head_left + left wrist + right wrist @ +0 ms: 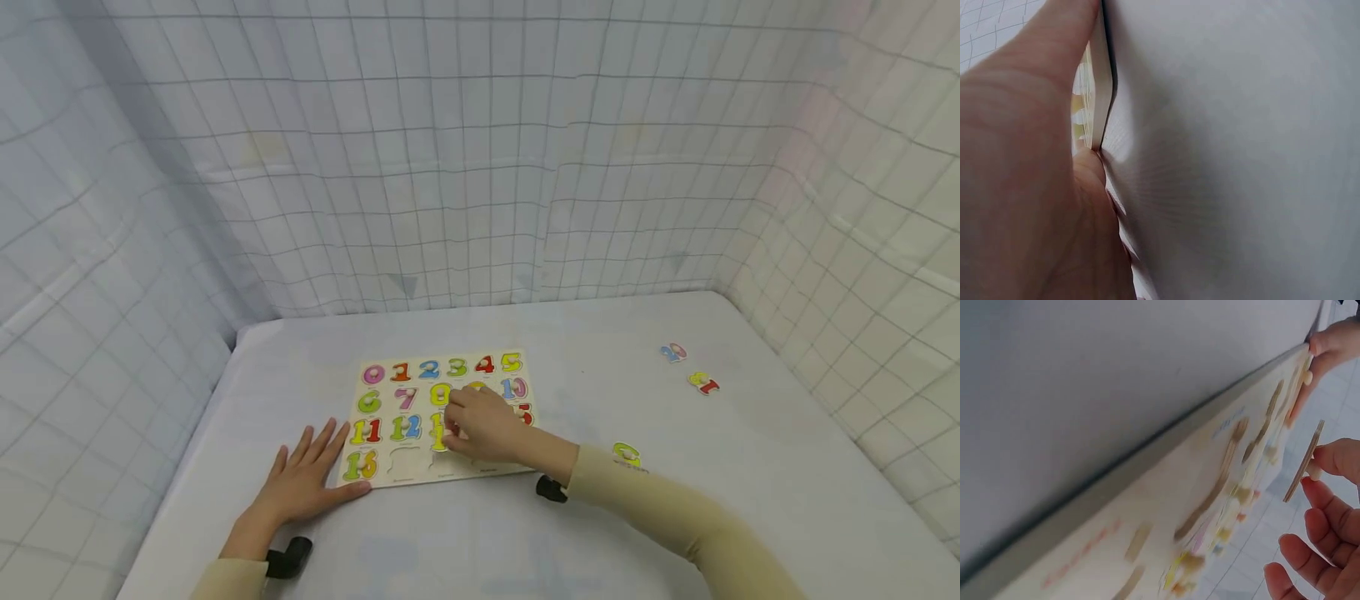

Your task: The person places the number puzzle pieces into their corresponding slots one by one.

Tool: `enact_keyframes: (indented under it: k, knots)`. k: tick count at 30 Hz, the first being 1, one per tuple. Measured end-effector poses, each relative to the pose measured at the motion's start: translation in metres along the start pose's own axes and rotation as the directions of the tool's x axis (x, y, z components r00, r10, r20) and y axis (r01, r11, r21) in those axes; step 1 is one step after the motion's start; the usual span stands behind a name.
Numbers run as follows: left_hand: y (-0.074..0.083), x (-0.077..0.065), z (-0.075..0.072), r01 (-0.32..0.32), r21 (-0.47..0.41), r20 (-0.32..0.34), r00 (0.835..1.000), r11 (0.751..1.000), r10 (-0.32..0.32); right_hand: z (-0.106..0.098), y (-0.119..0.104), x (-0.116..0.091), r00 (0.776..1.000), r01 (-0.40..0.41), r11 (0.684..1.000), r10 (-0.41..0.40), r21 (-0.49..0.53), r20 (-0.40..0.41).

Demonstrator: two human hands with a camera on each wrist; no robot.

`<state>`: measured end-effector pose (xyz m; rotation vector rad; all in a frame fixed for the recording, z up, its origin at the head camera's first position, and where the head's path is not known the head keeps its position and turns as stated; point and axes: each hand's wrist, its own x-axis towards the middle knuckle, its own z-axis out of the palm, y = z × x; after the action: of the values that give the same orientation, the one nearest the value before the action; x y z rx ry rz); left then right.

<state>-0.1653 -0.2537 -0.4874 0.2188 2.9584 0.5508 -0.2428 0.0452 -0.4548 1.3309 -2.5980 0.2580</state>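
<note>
A wooden number puzzle board (405, 462) lies on the white table, its upper rows filled with coloured knobbed numbers. My right hand (483, 423) is over the middle of the board. Between thumb and index finger it pinches the knob of a thin number puzzle piece (1304, 464), seen edge-on above the board in the right wrist view. Part of that piece shows yellow in the head view; its full number is hidden. My left hand (303, 477) lies spread at the board's left side, its thumb along the lower left corner. Empty recesses show in the bottom row, right of the 16.
Two loose number pieces, one blue and pink (673, 352) and one yellow-green and red (703, 383), lie at the table's right. Another piece (627, 452) sits beside my right sleeve, which partly covers it. Checked white cloth (480, 200) hangs around the table.
</note>
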Motion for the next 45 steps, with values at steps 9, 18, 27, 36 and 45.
enact_keyframes:
  k: [9, 18, 27, 36, 45]
  knots:
    - [-0.004, 0.002, 0.002, -0.002, -0.013, 0.004, 1.000, 1.000, 0.002, 0.022, -0.036, 0.031, 0.996, 0.051, 0.997, -0.046, -0.066, 0.079]
    - [-0.003, 0.003, -0.001, 0.004, 0.013, 0.019, 1.000, 1.000, -0.005, 0.027, -0.046, 0.039, 0.991, 0.079, 0.993, -0.069, -0.087, 0.110]
    - [-0.004, 0.002, -0.001, 0.008, 0.011, 0.024, 1.000, 1.000, -0.008, 0.028, -0.048, 0.040, 0.990, 0.058, 0.996, -0.050, -0.061, 0.134]
    - [-0.005, 0.003, 0.001, 0.004, -0.009, 0.026, 1.000, 1.000, -0.004, 0.029, -0.049, 0.040, 0.985, 0.049, 0.996, -0.036, -0.074, 0.170]
    - [-0.008, 0.005, 0.004, -0.015, -0.021, 0.008, 1.000, 1.000, 0.015, 0.016, -0.038, 0.032, 0.987, 0.053, 0.995, -0.040, -0.083, 0.153]
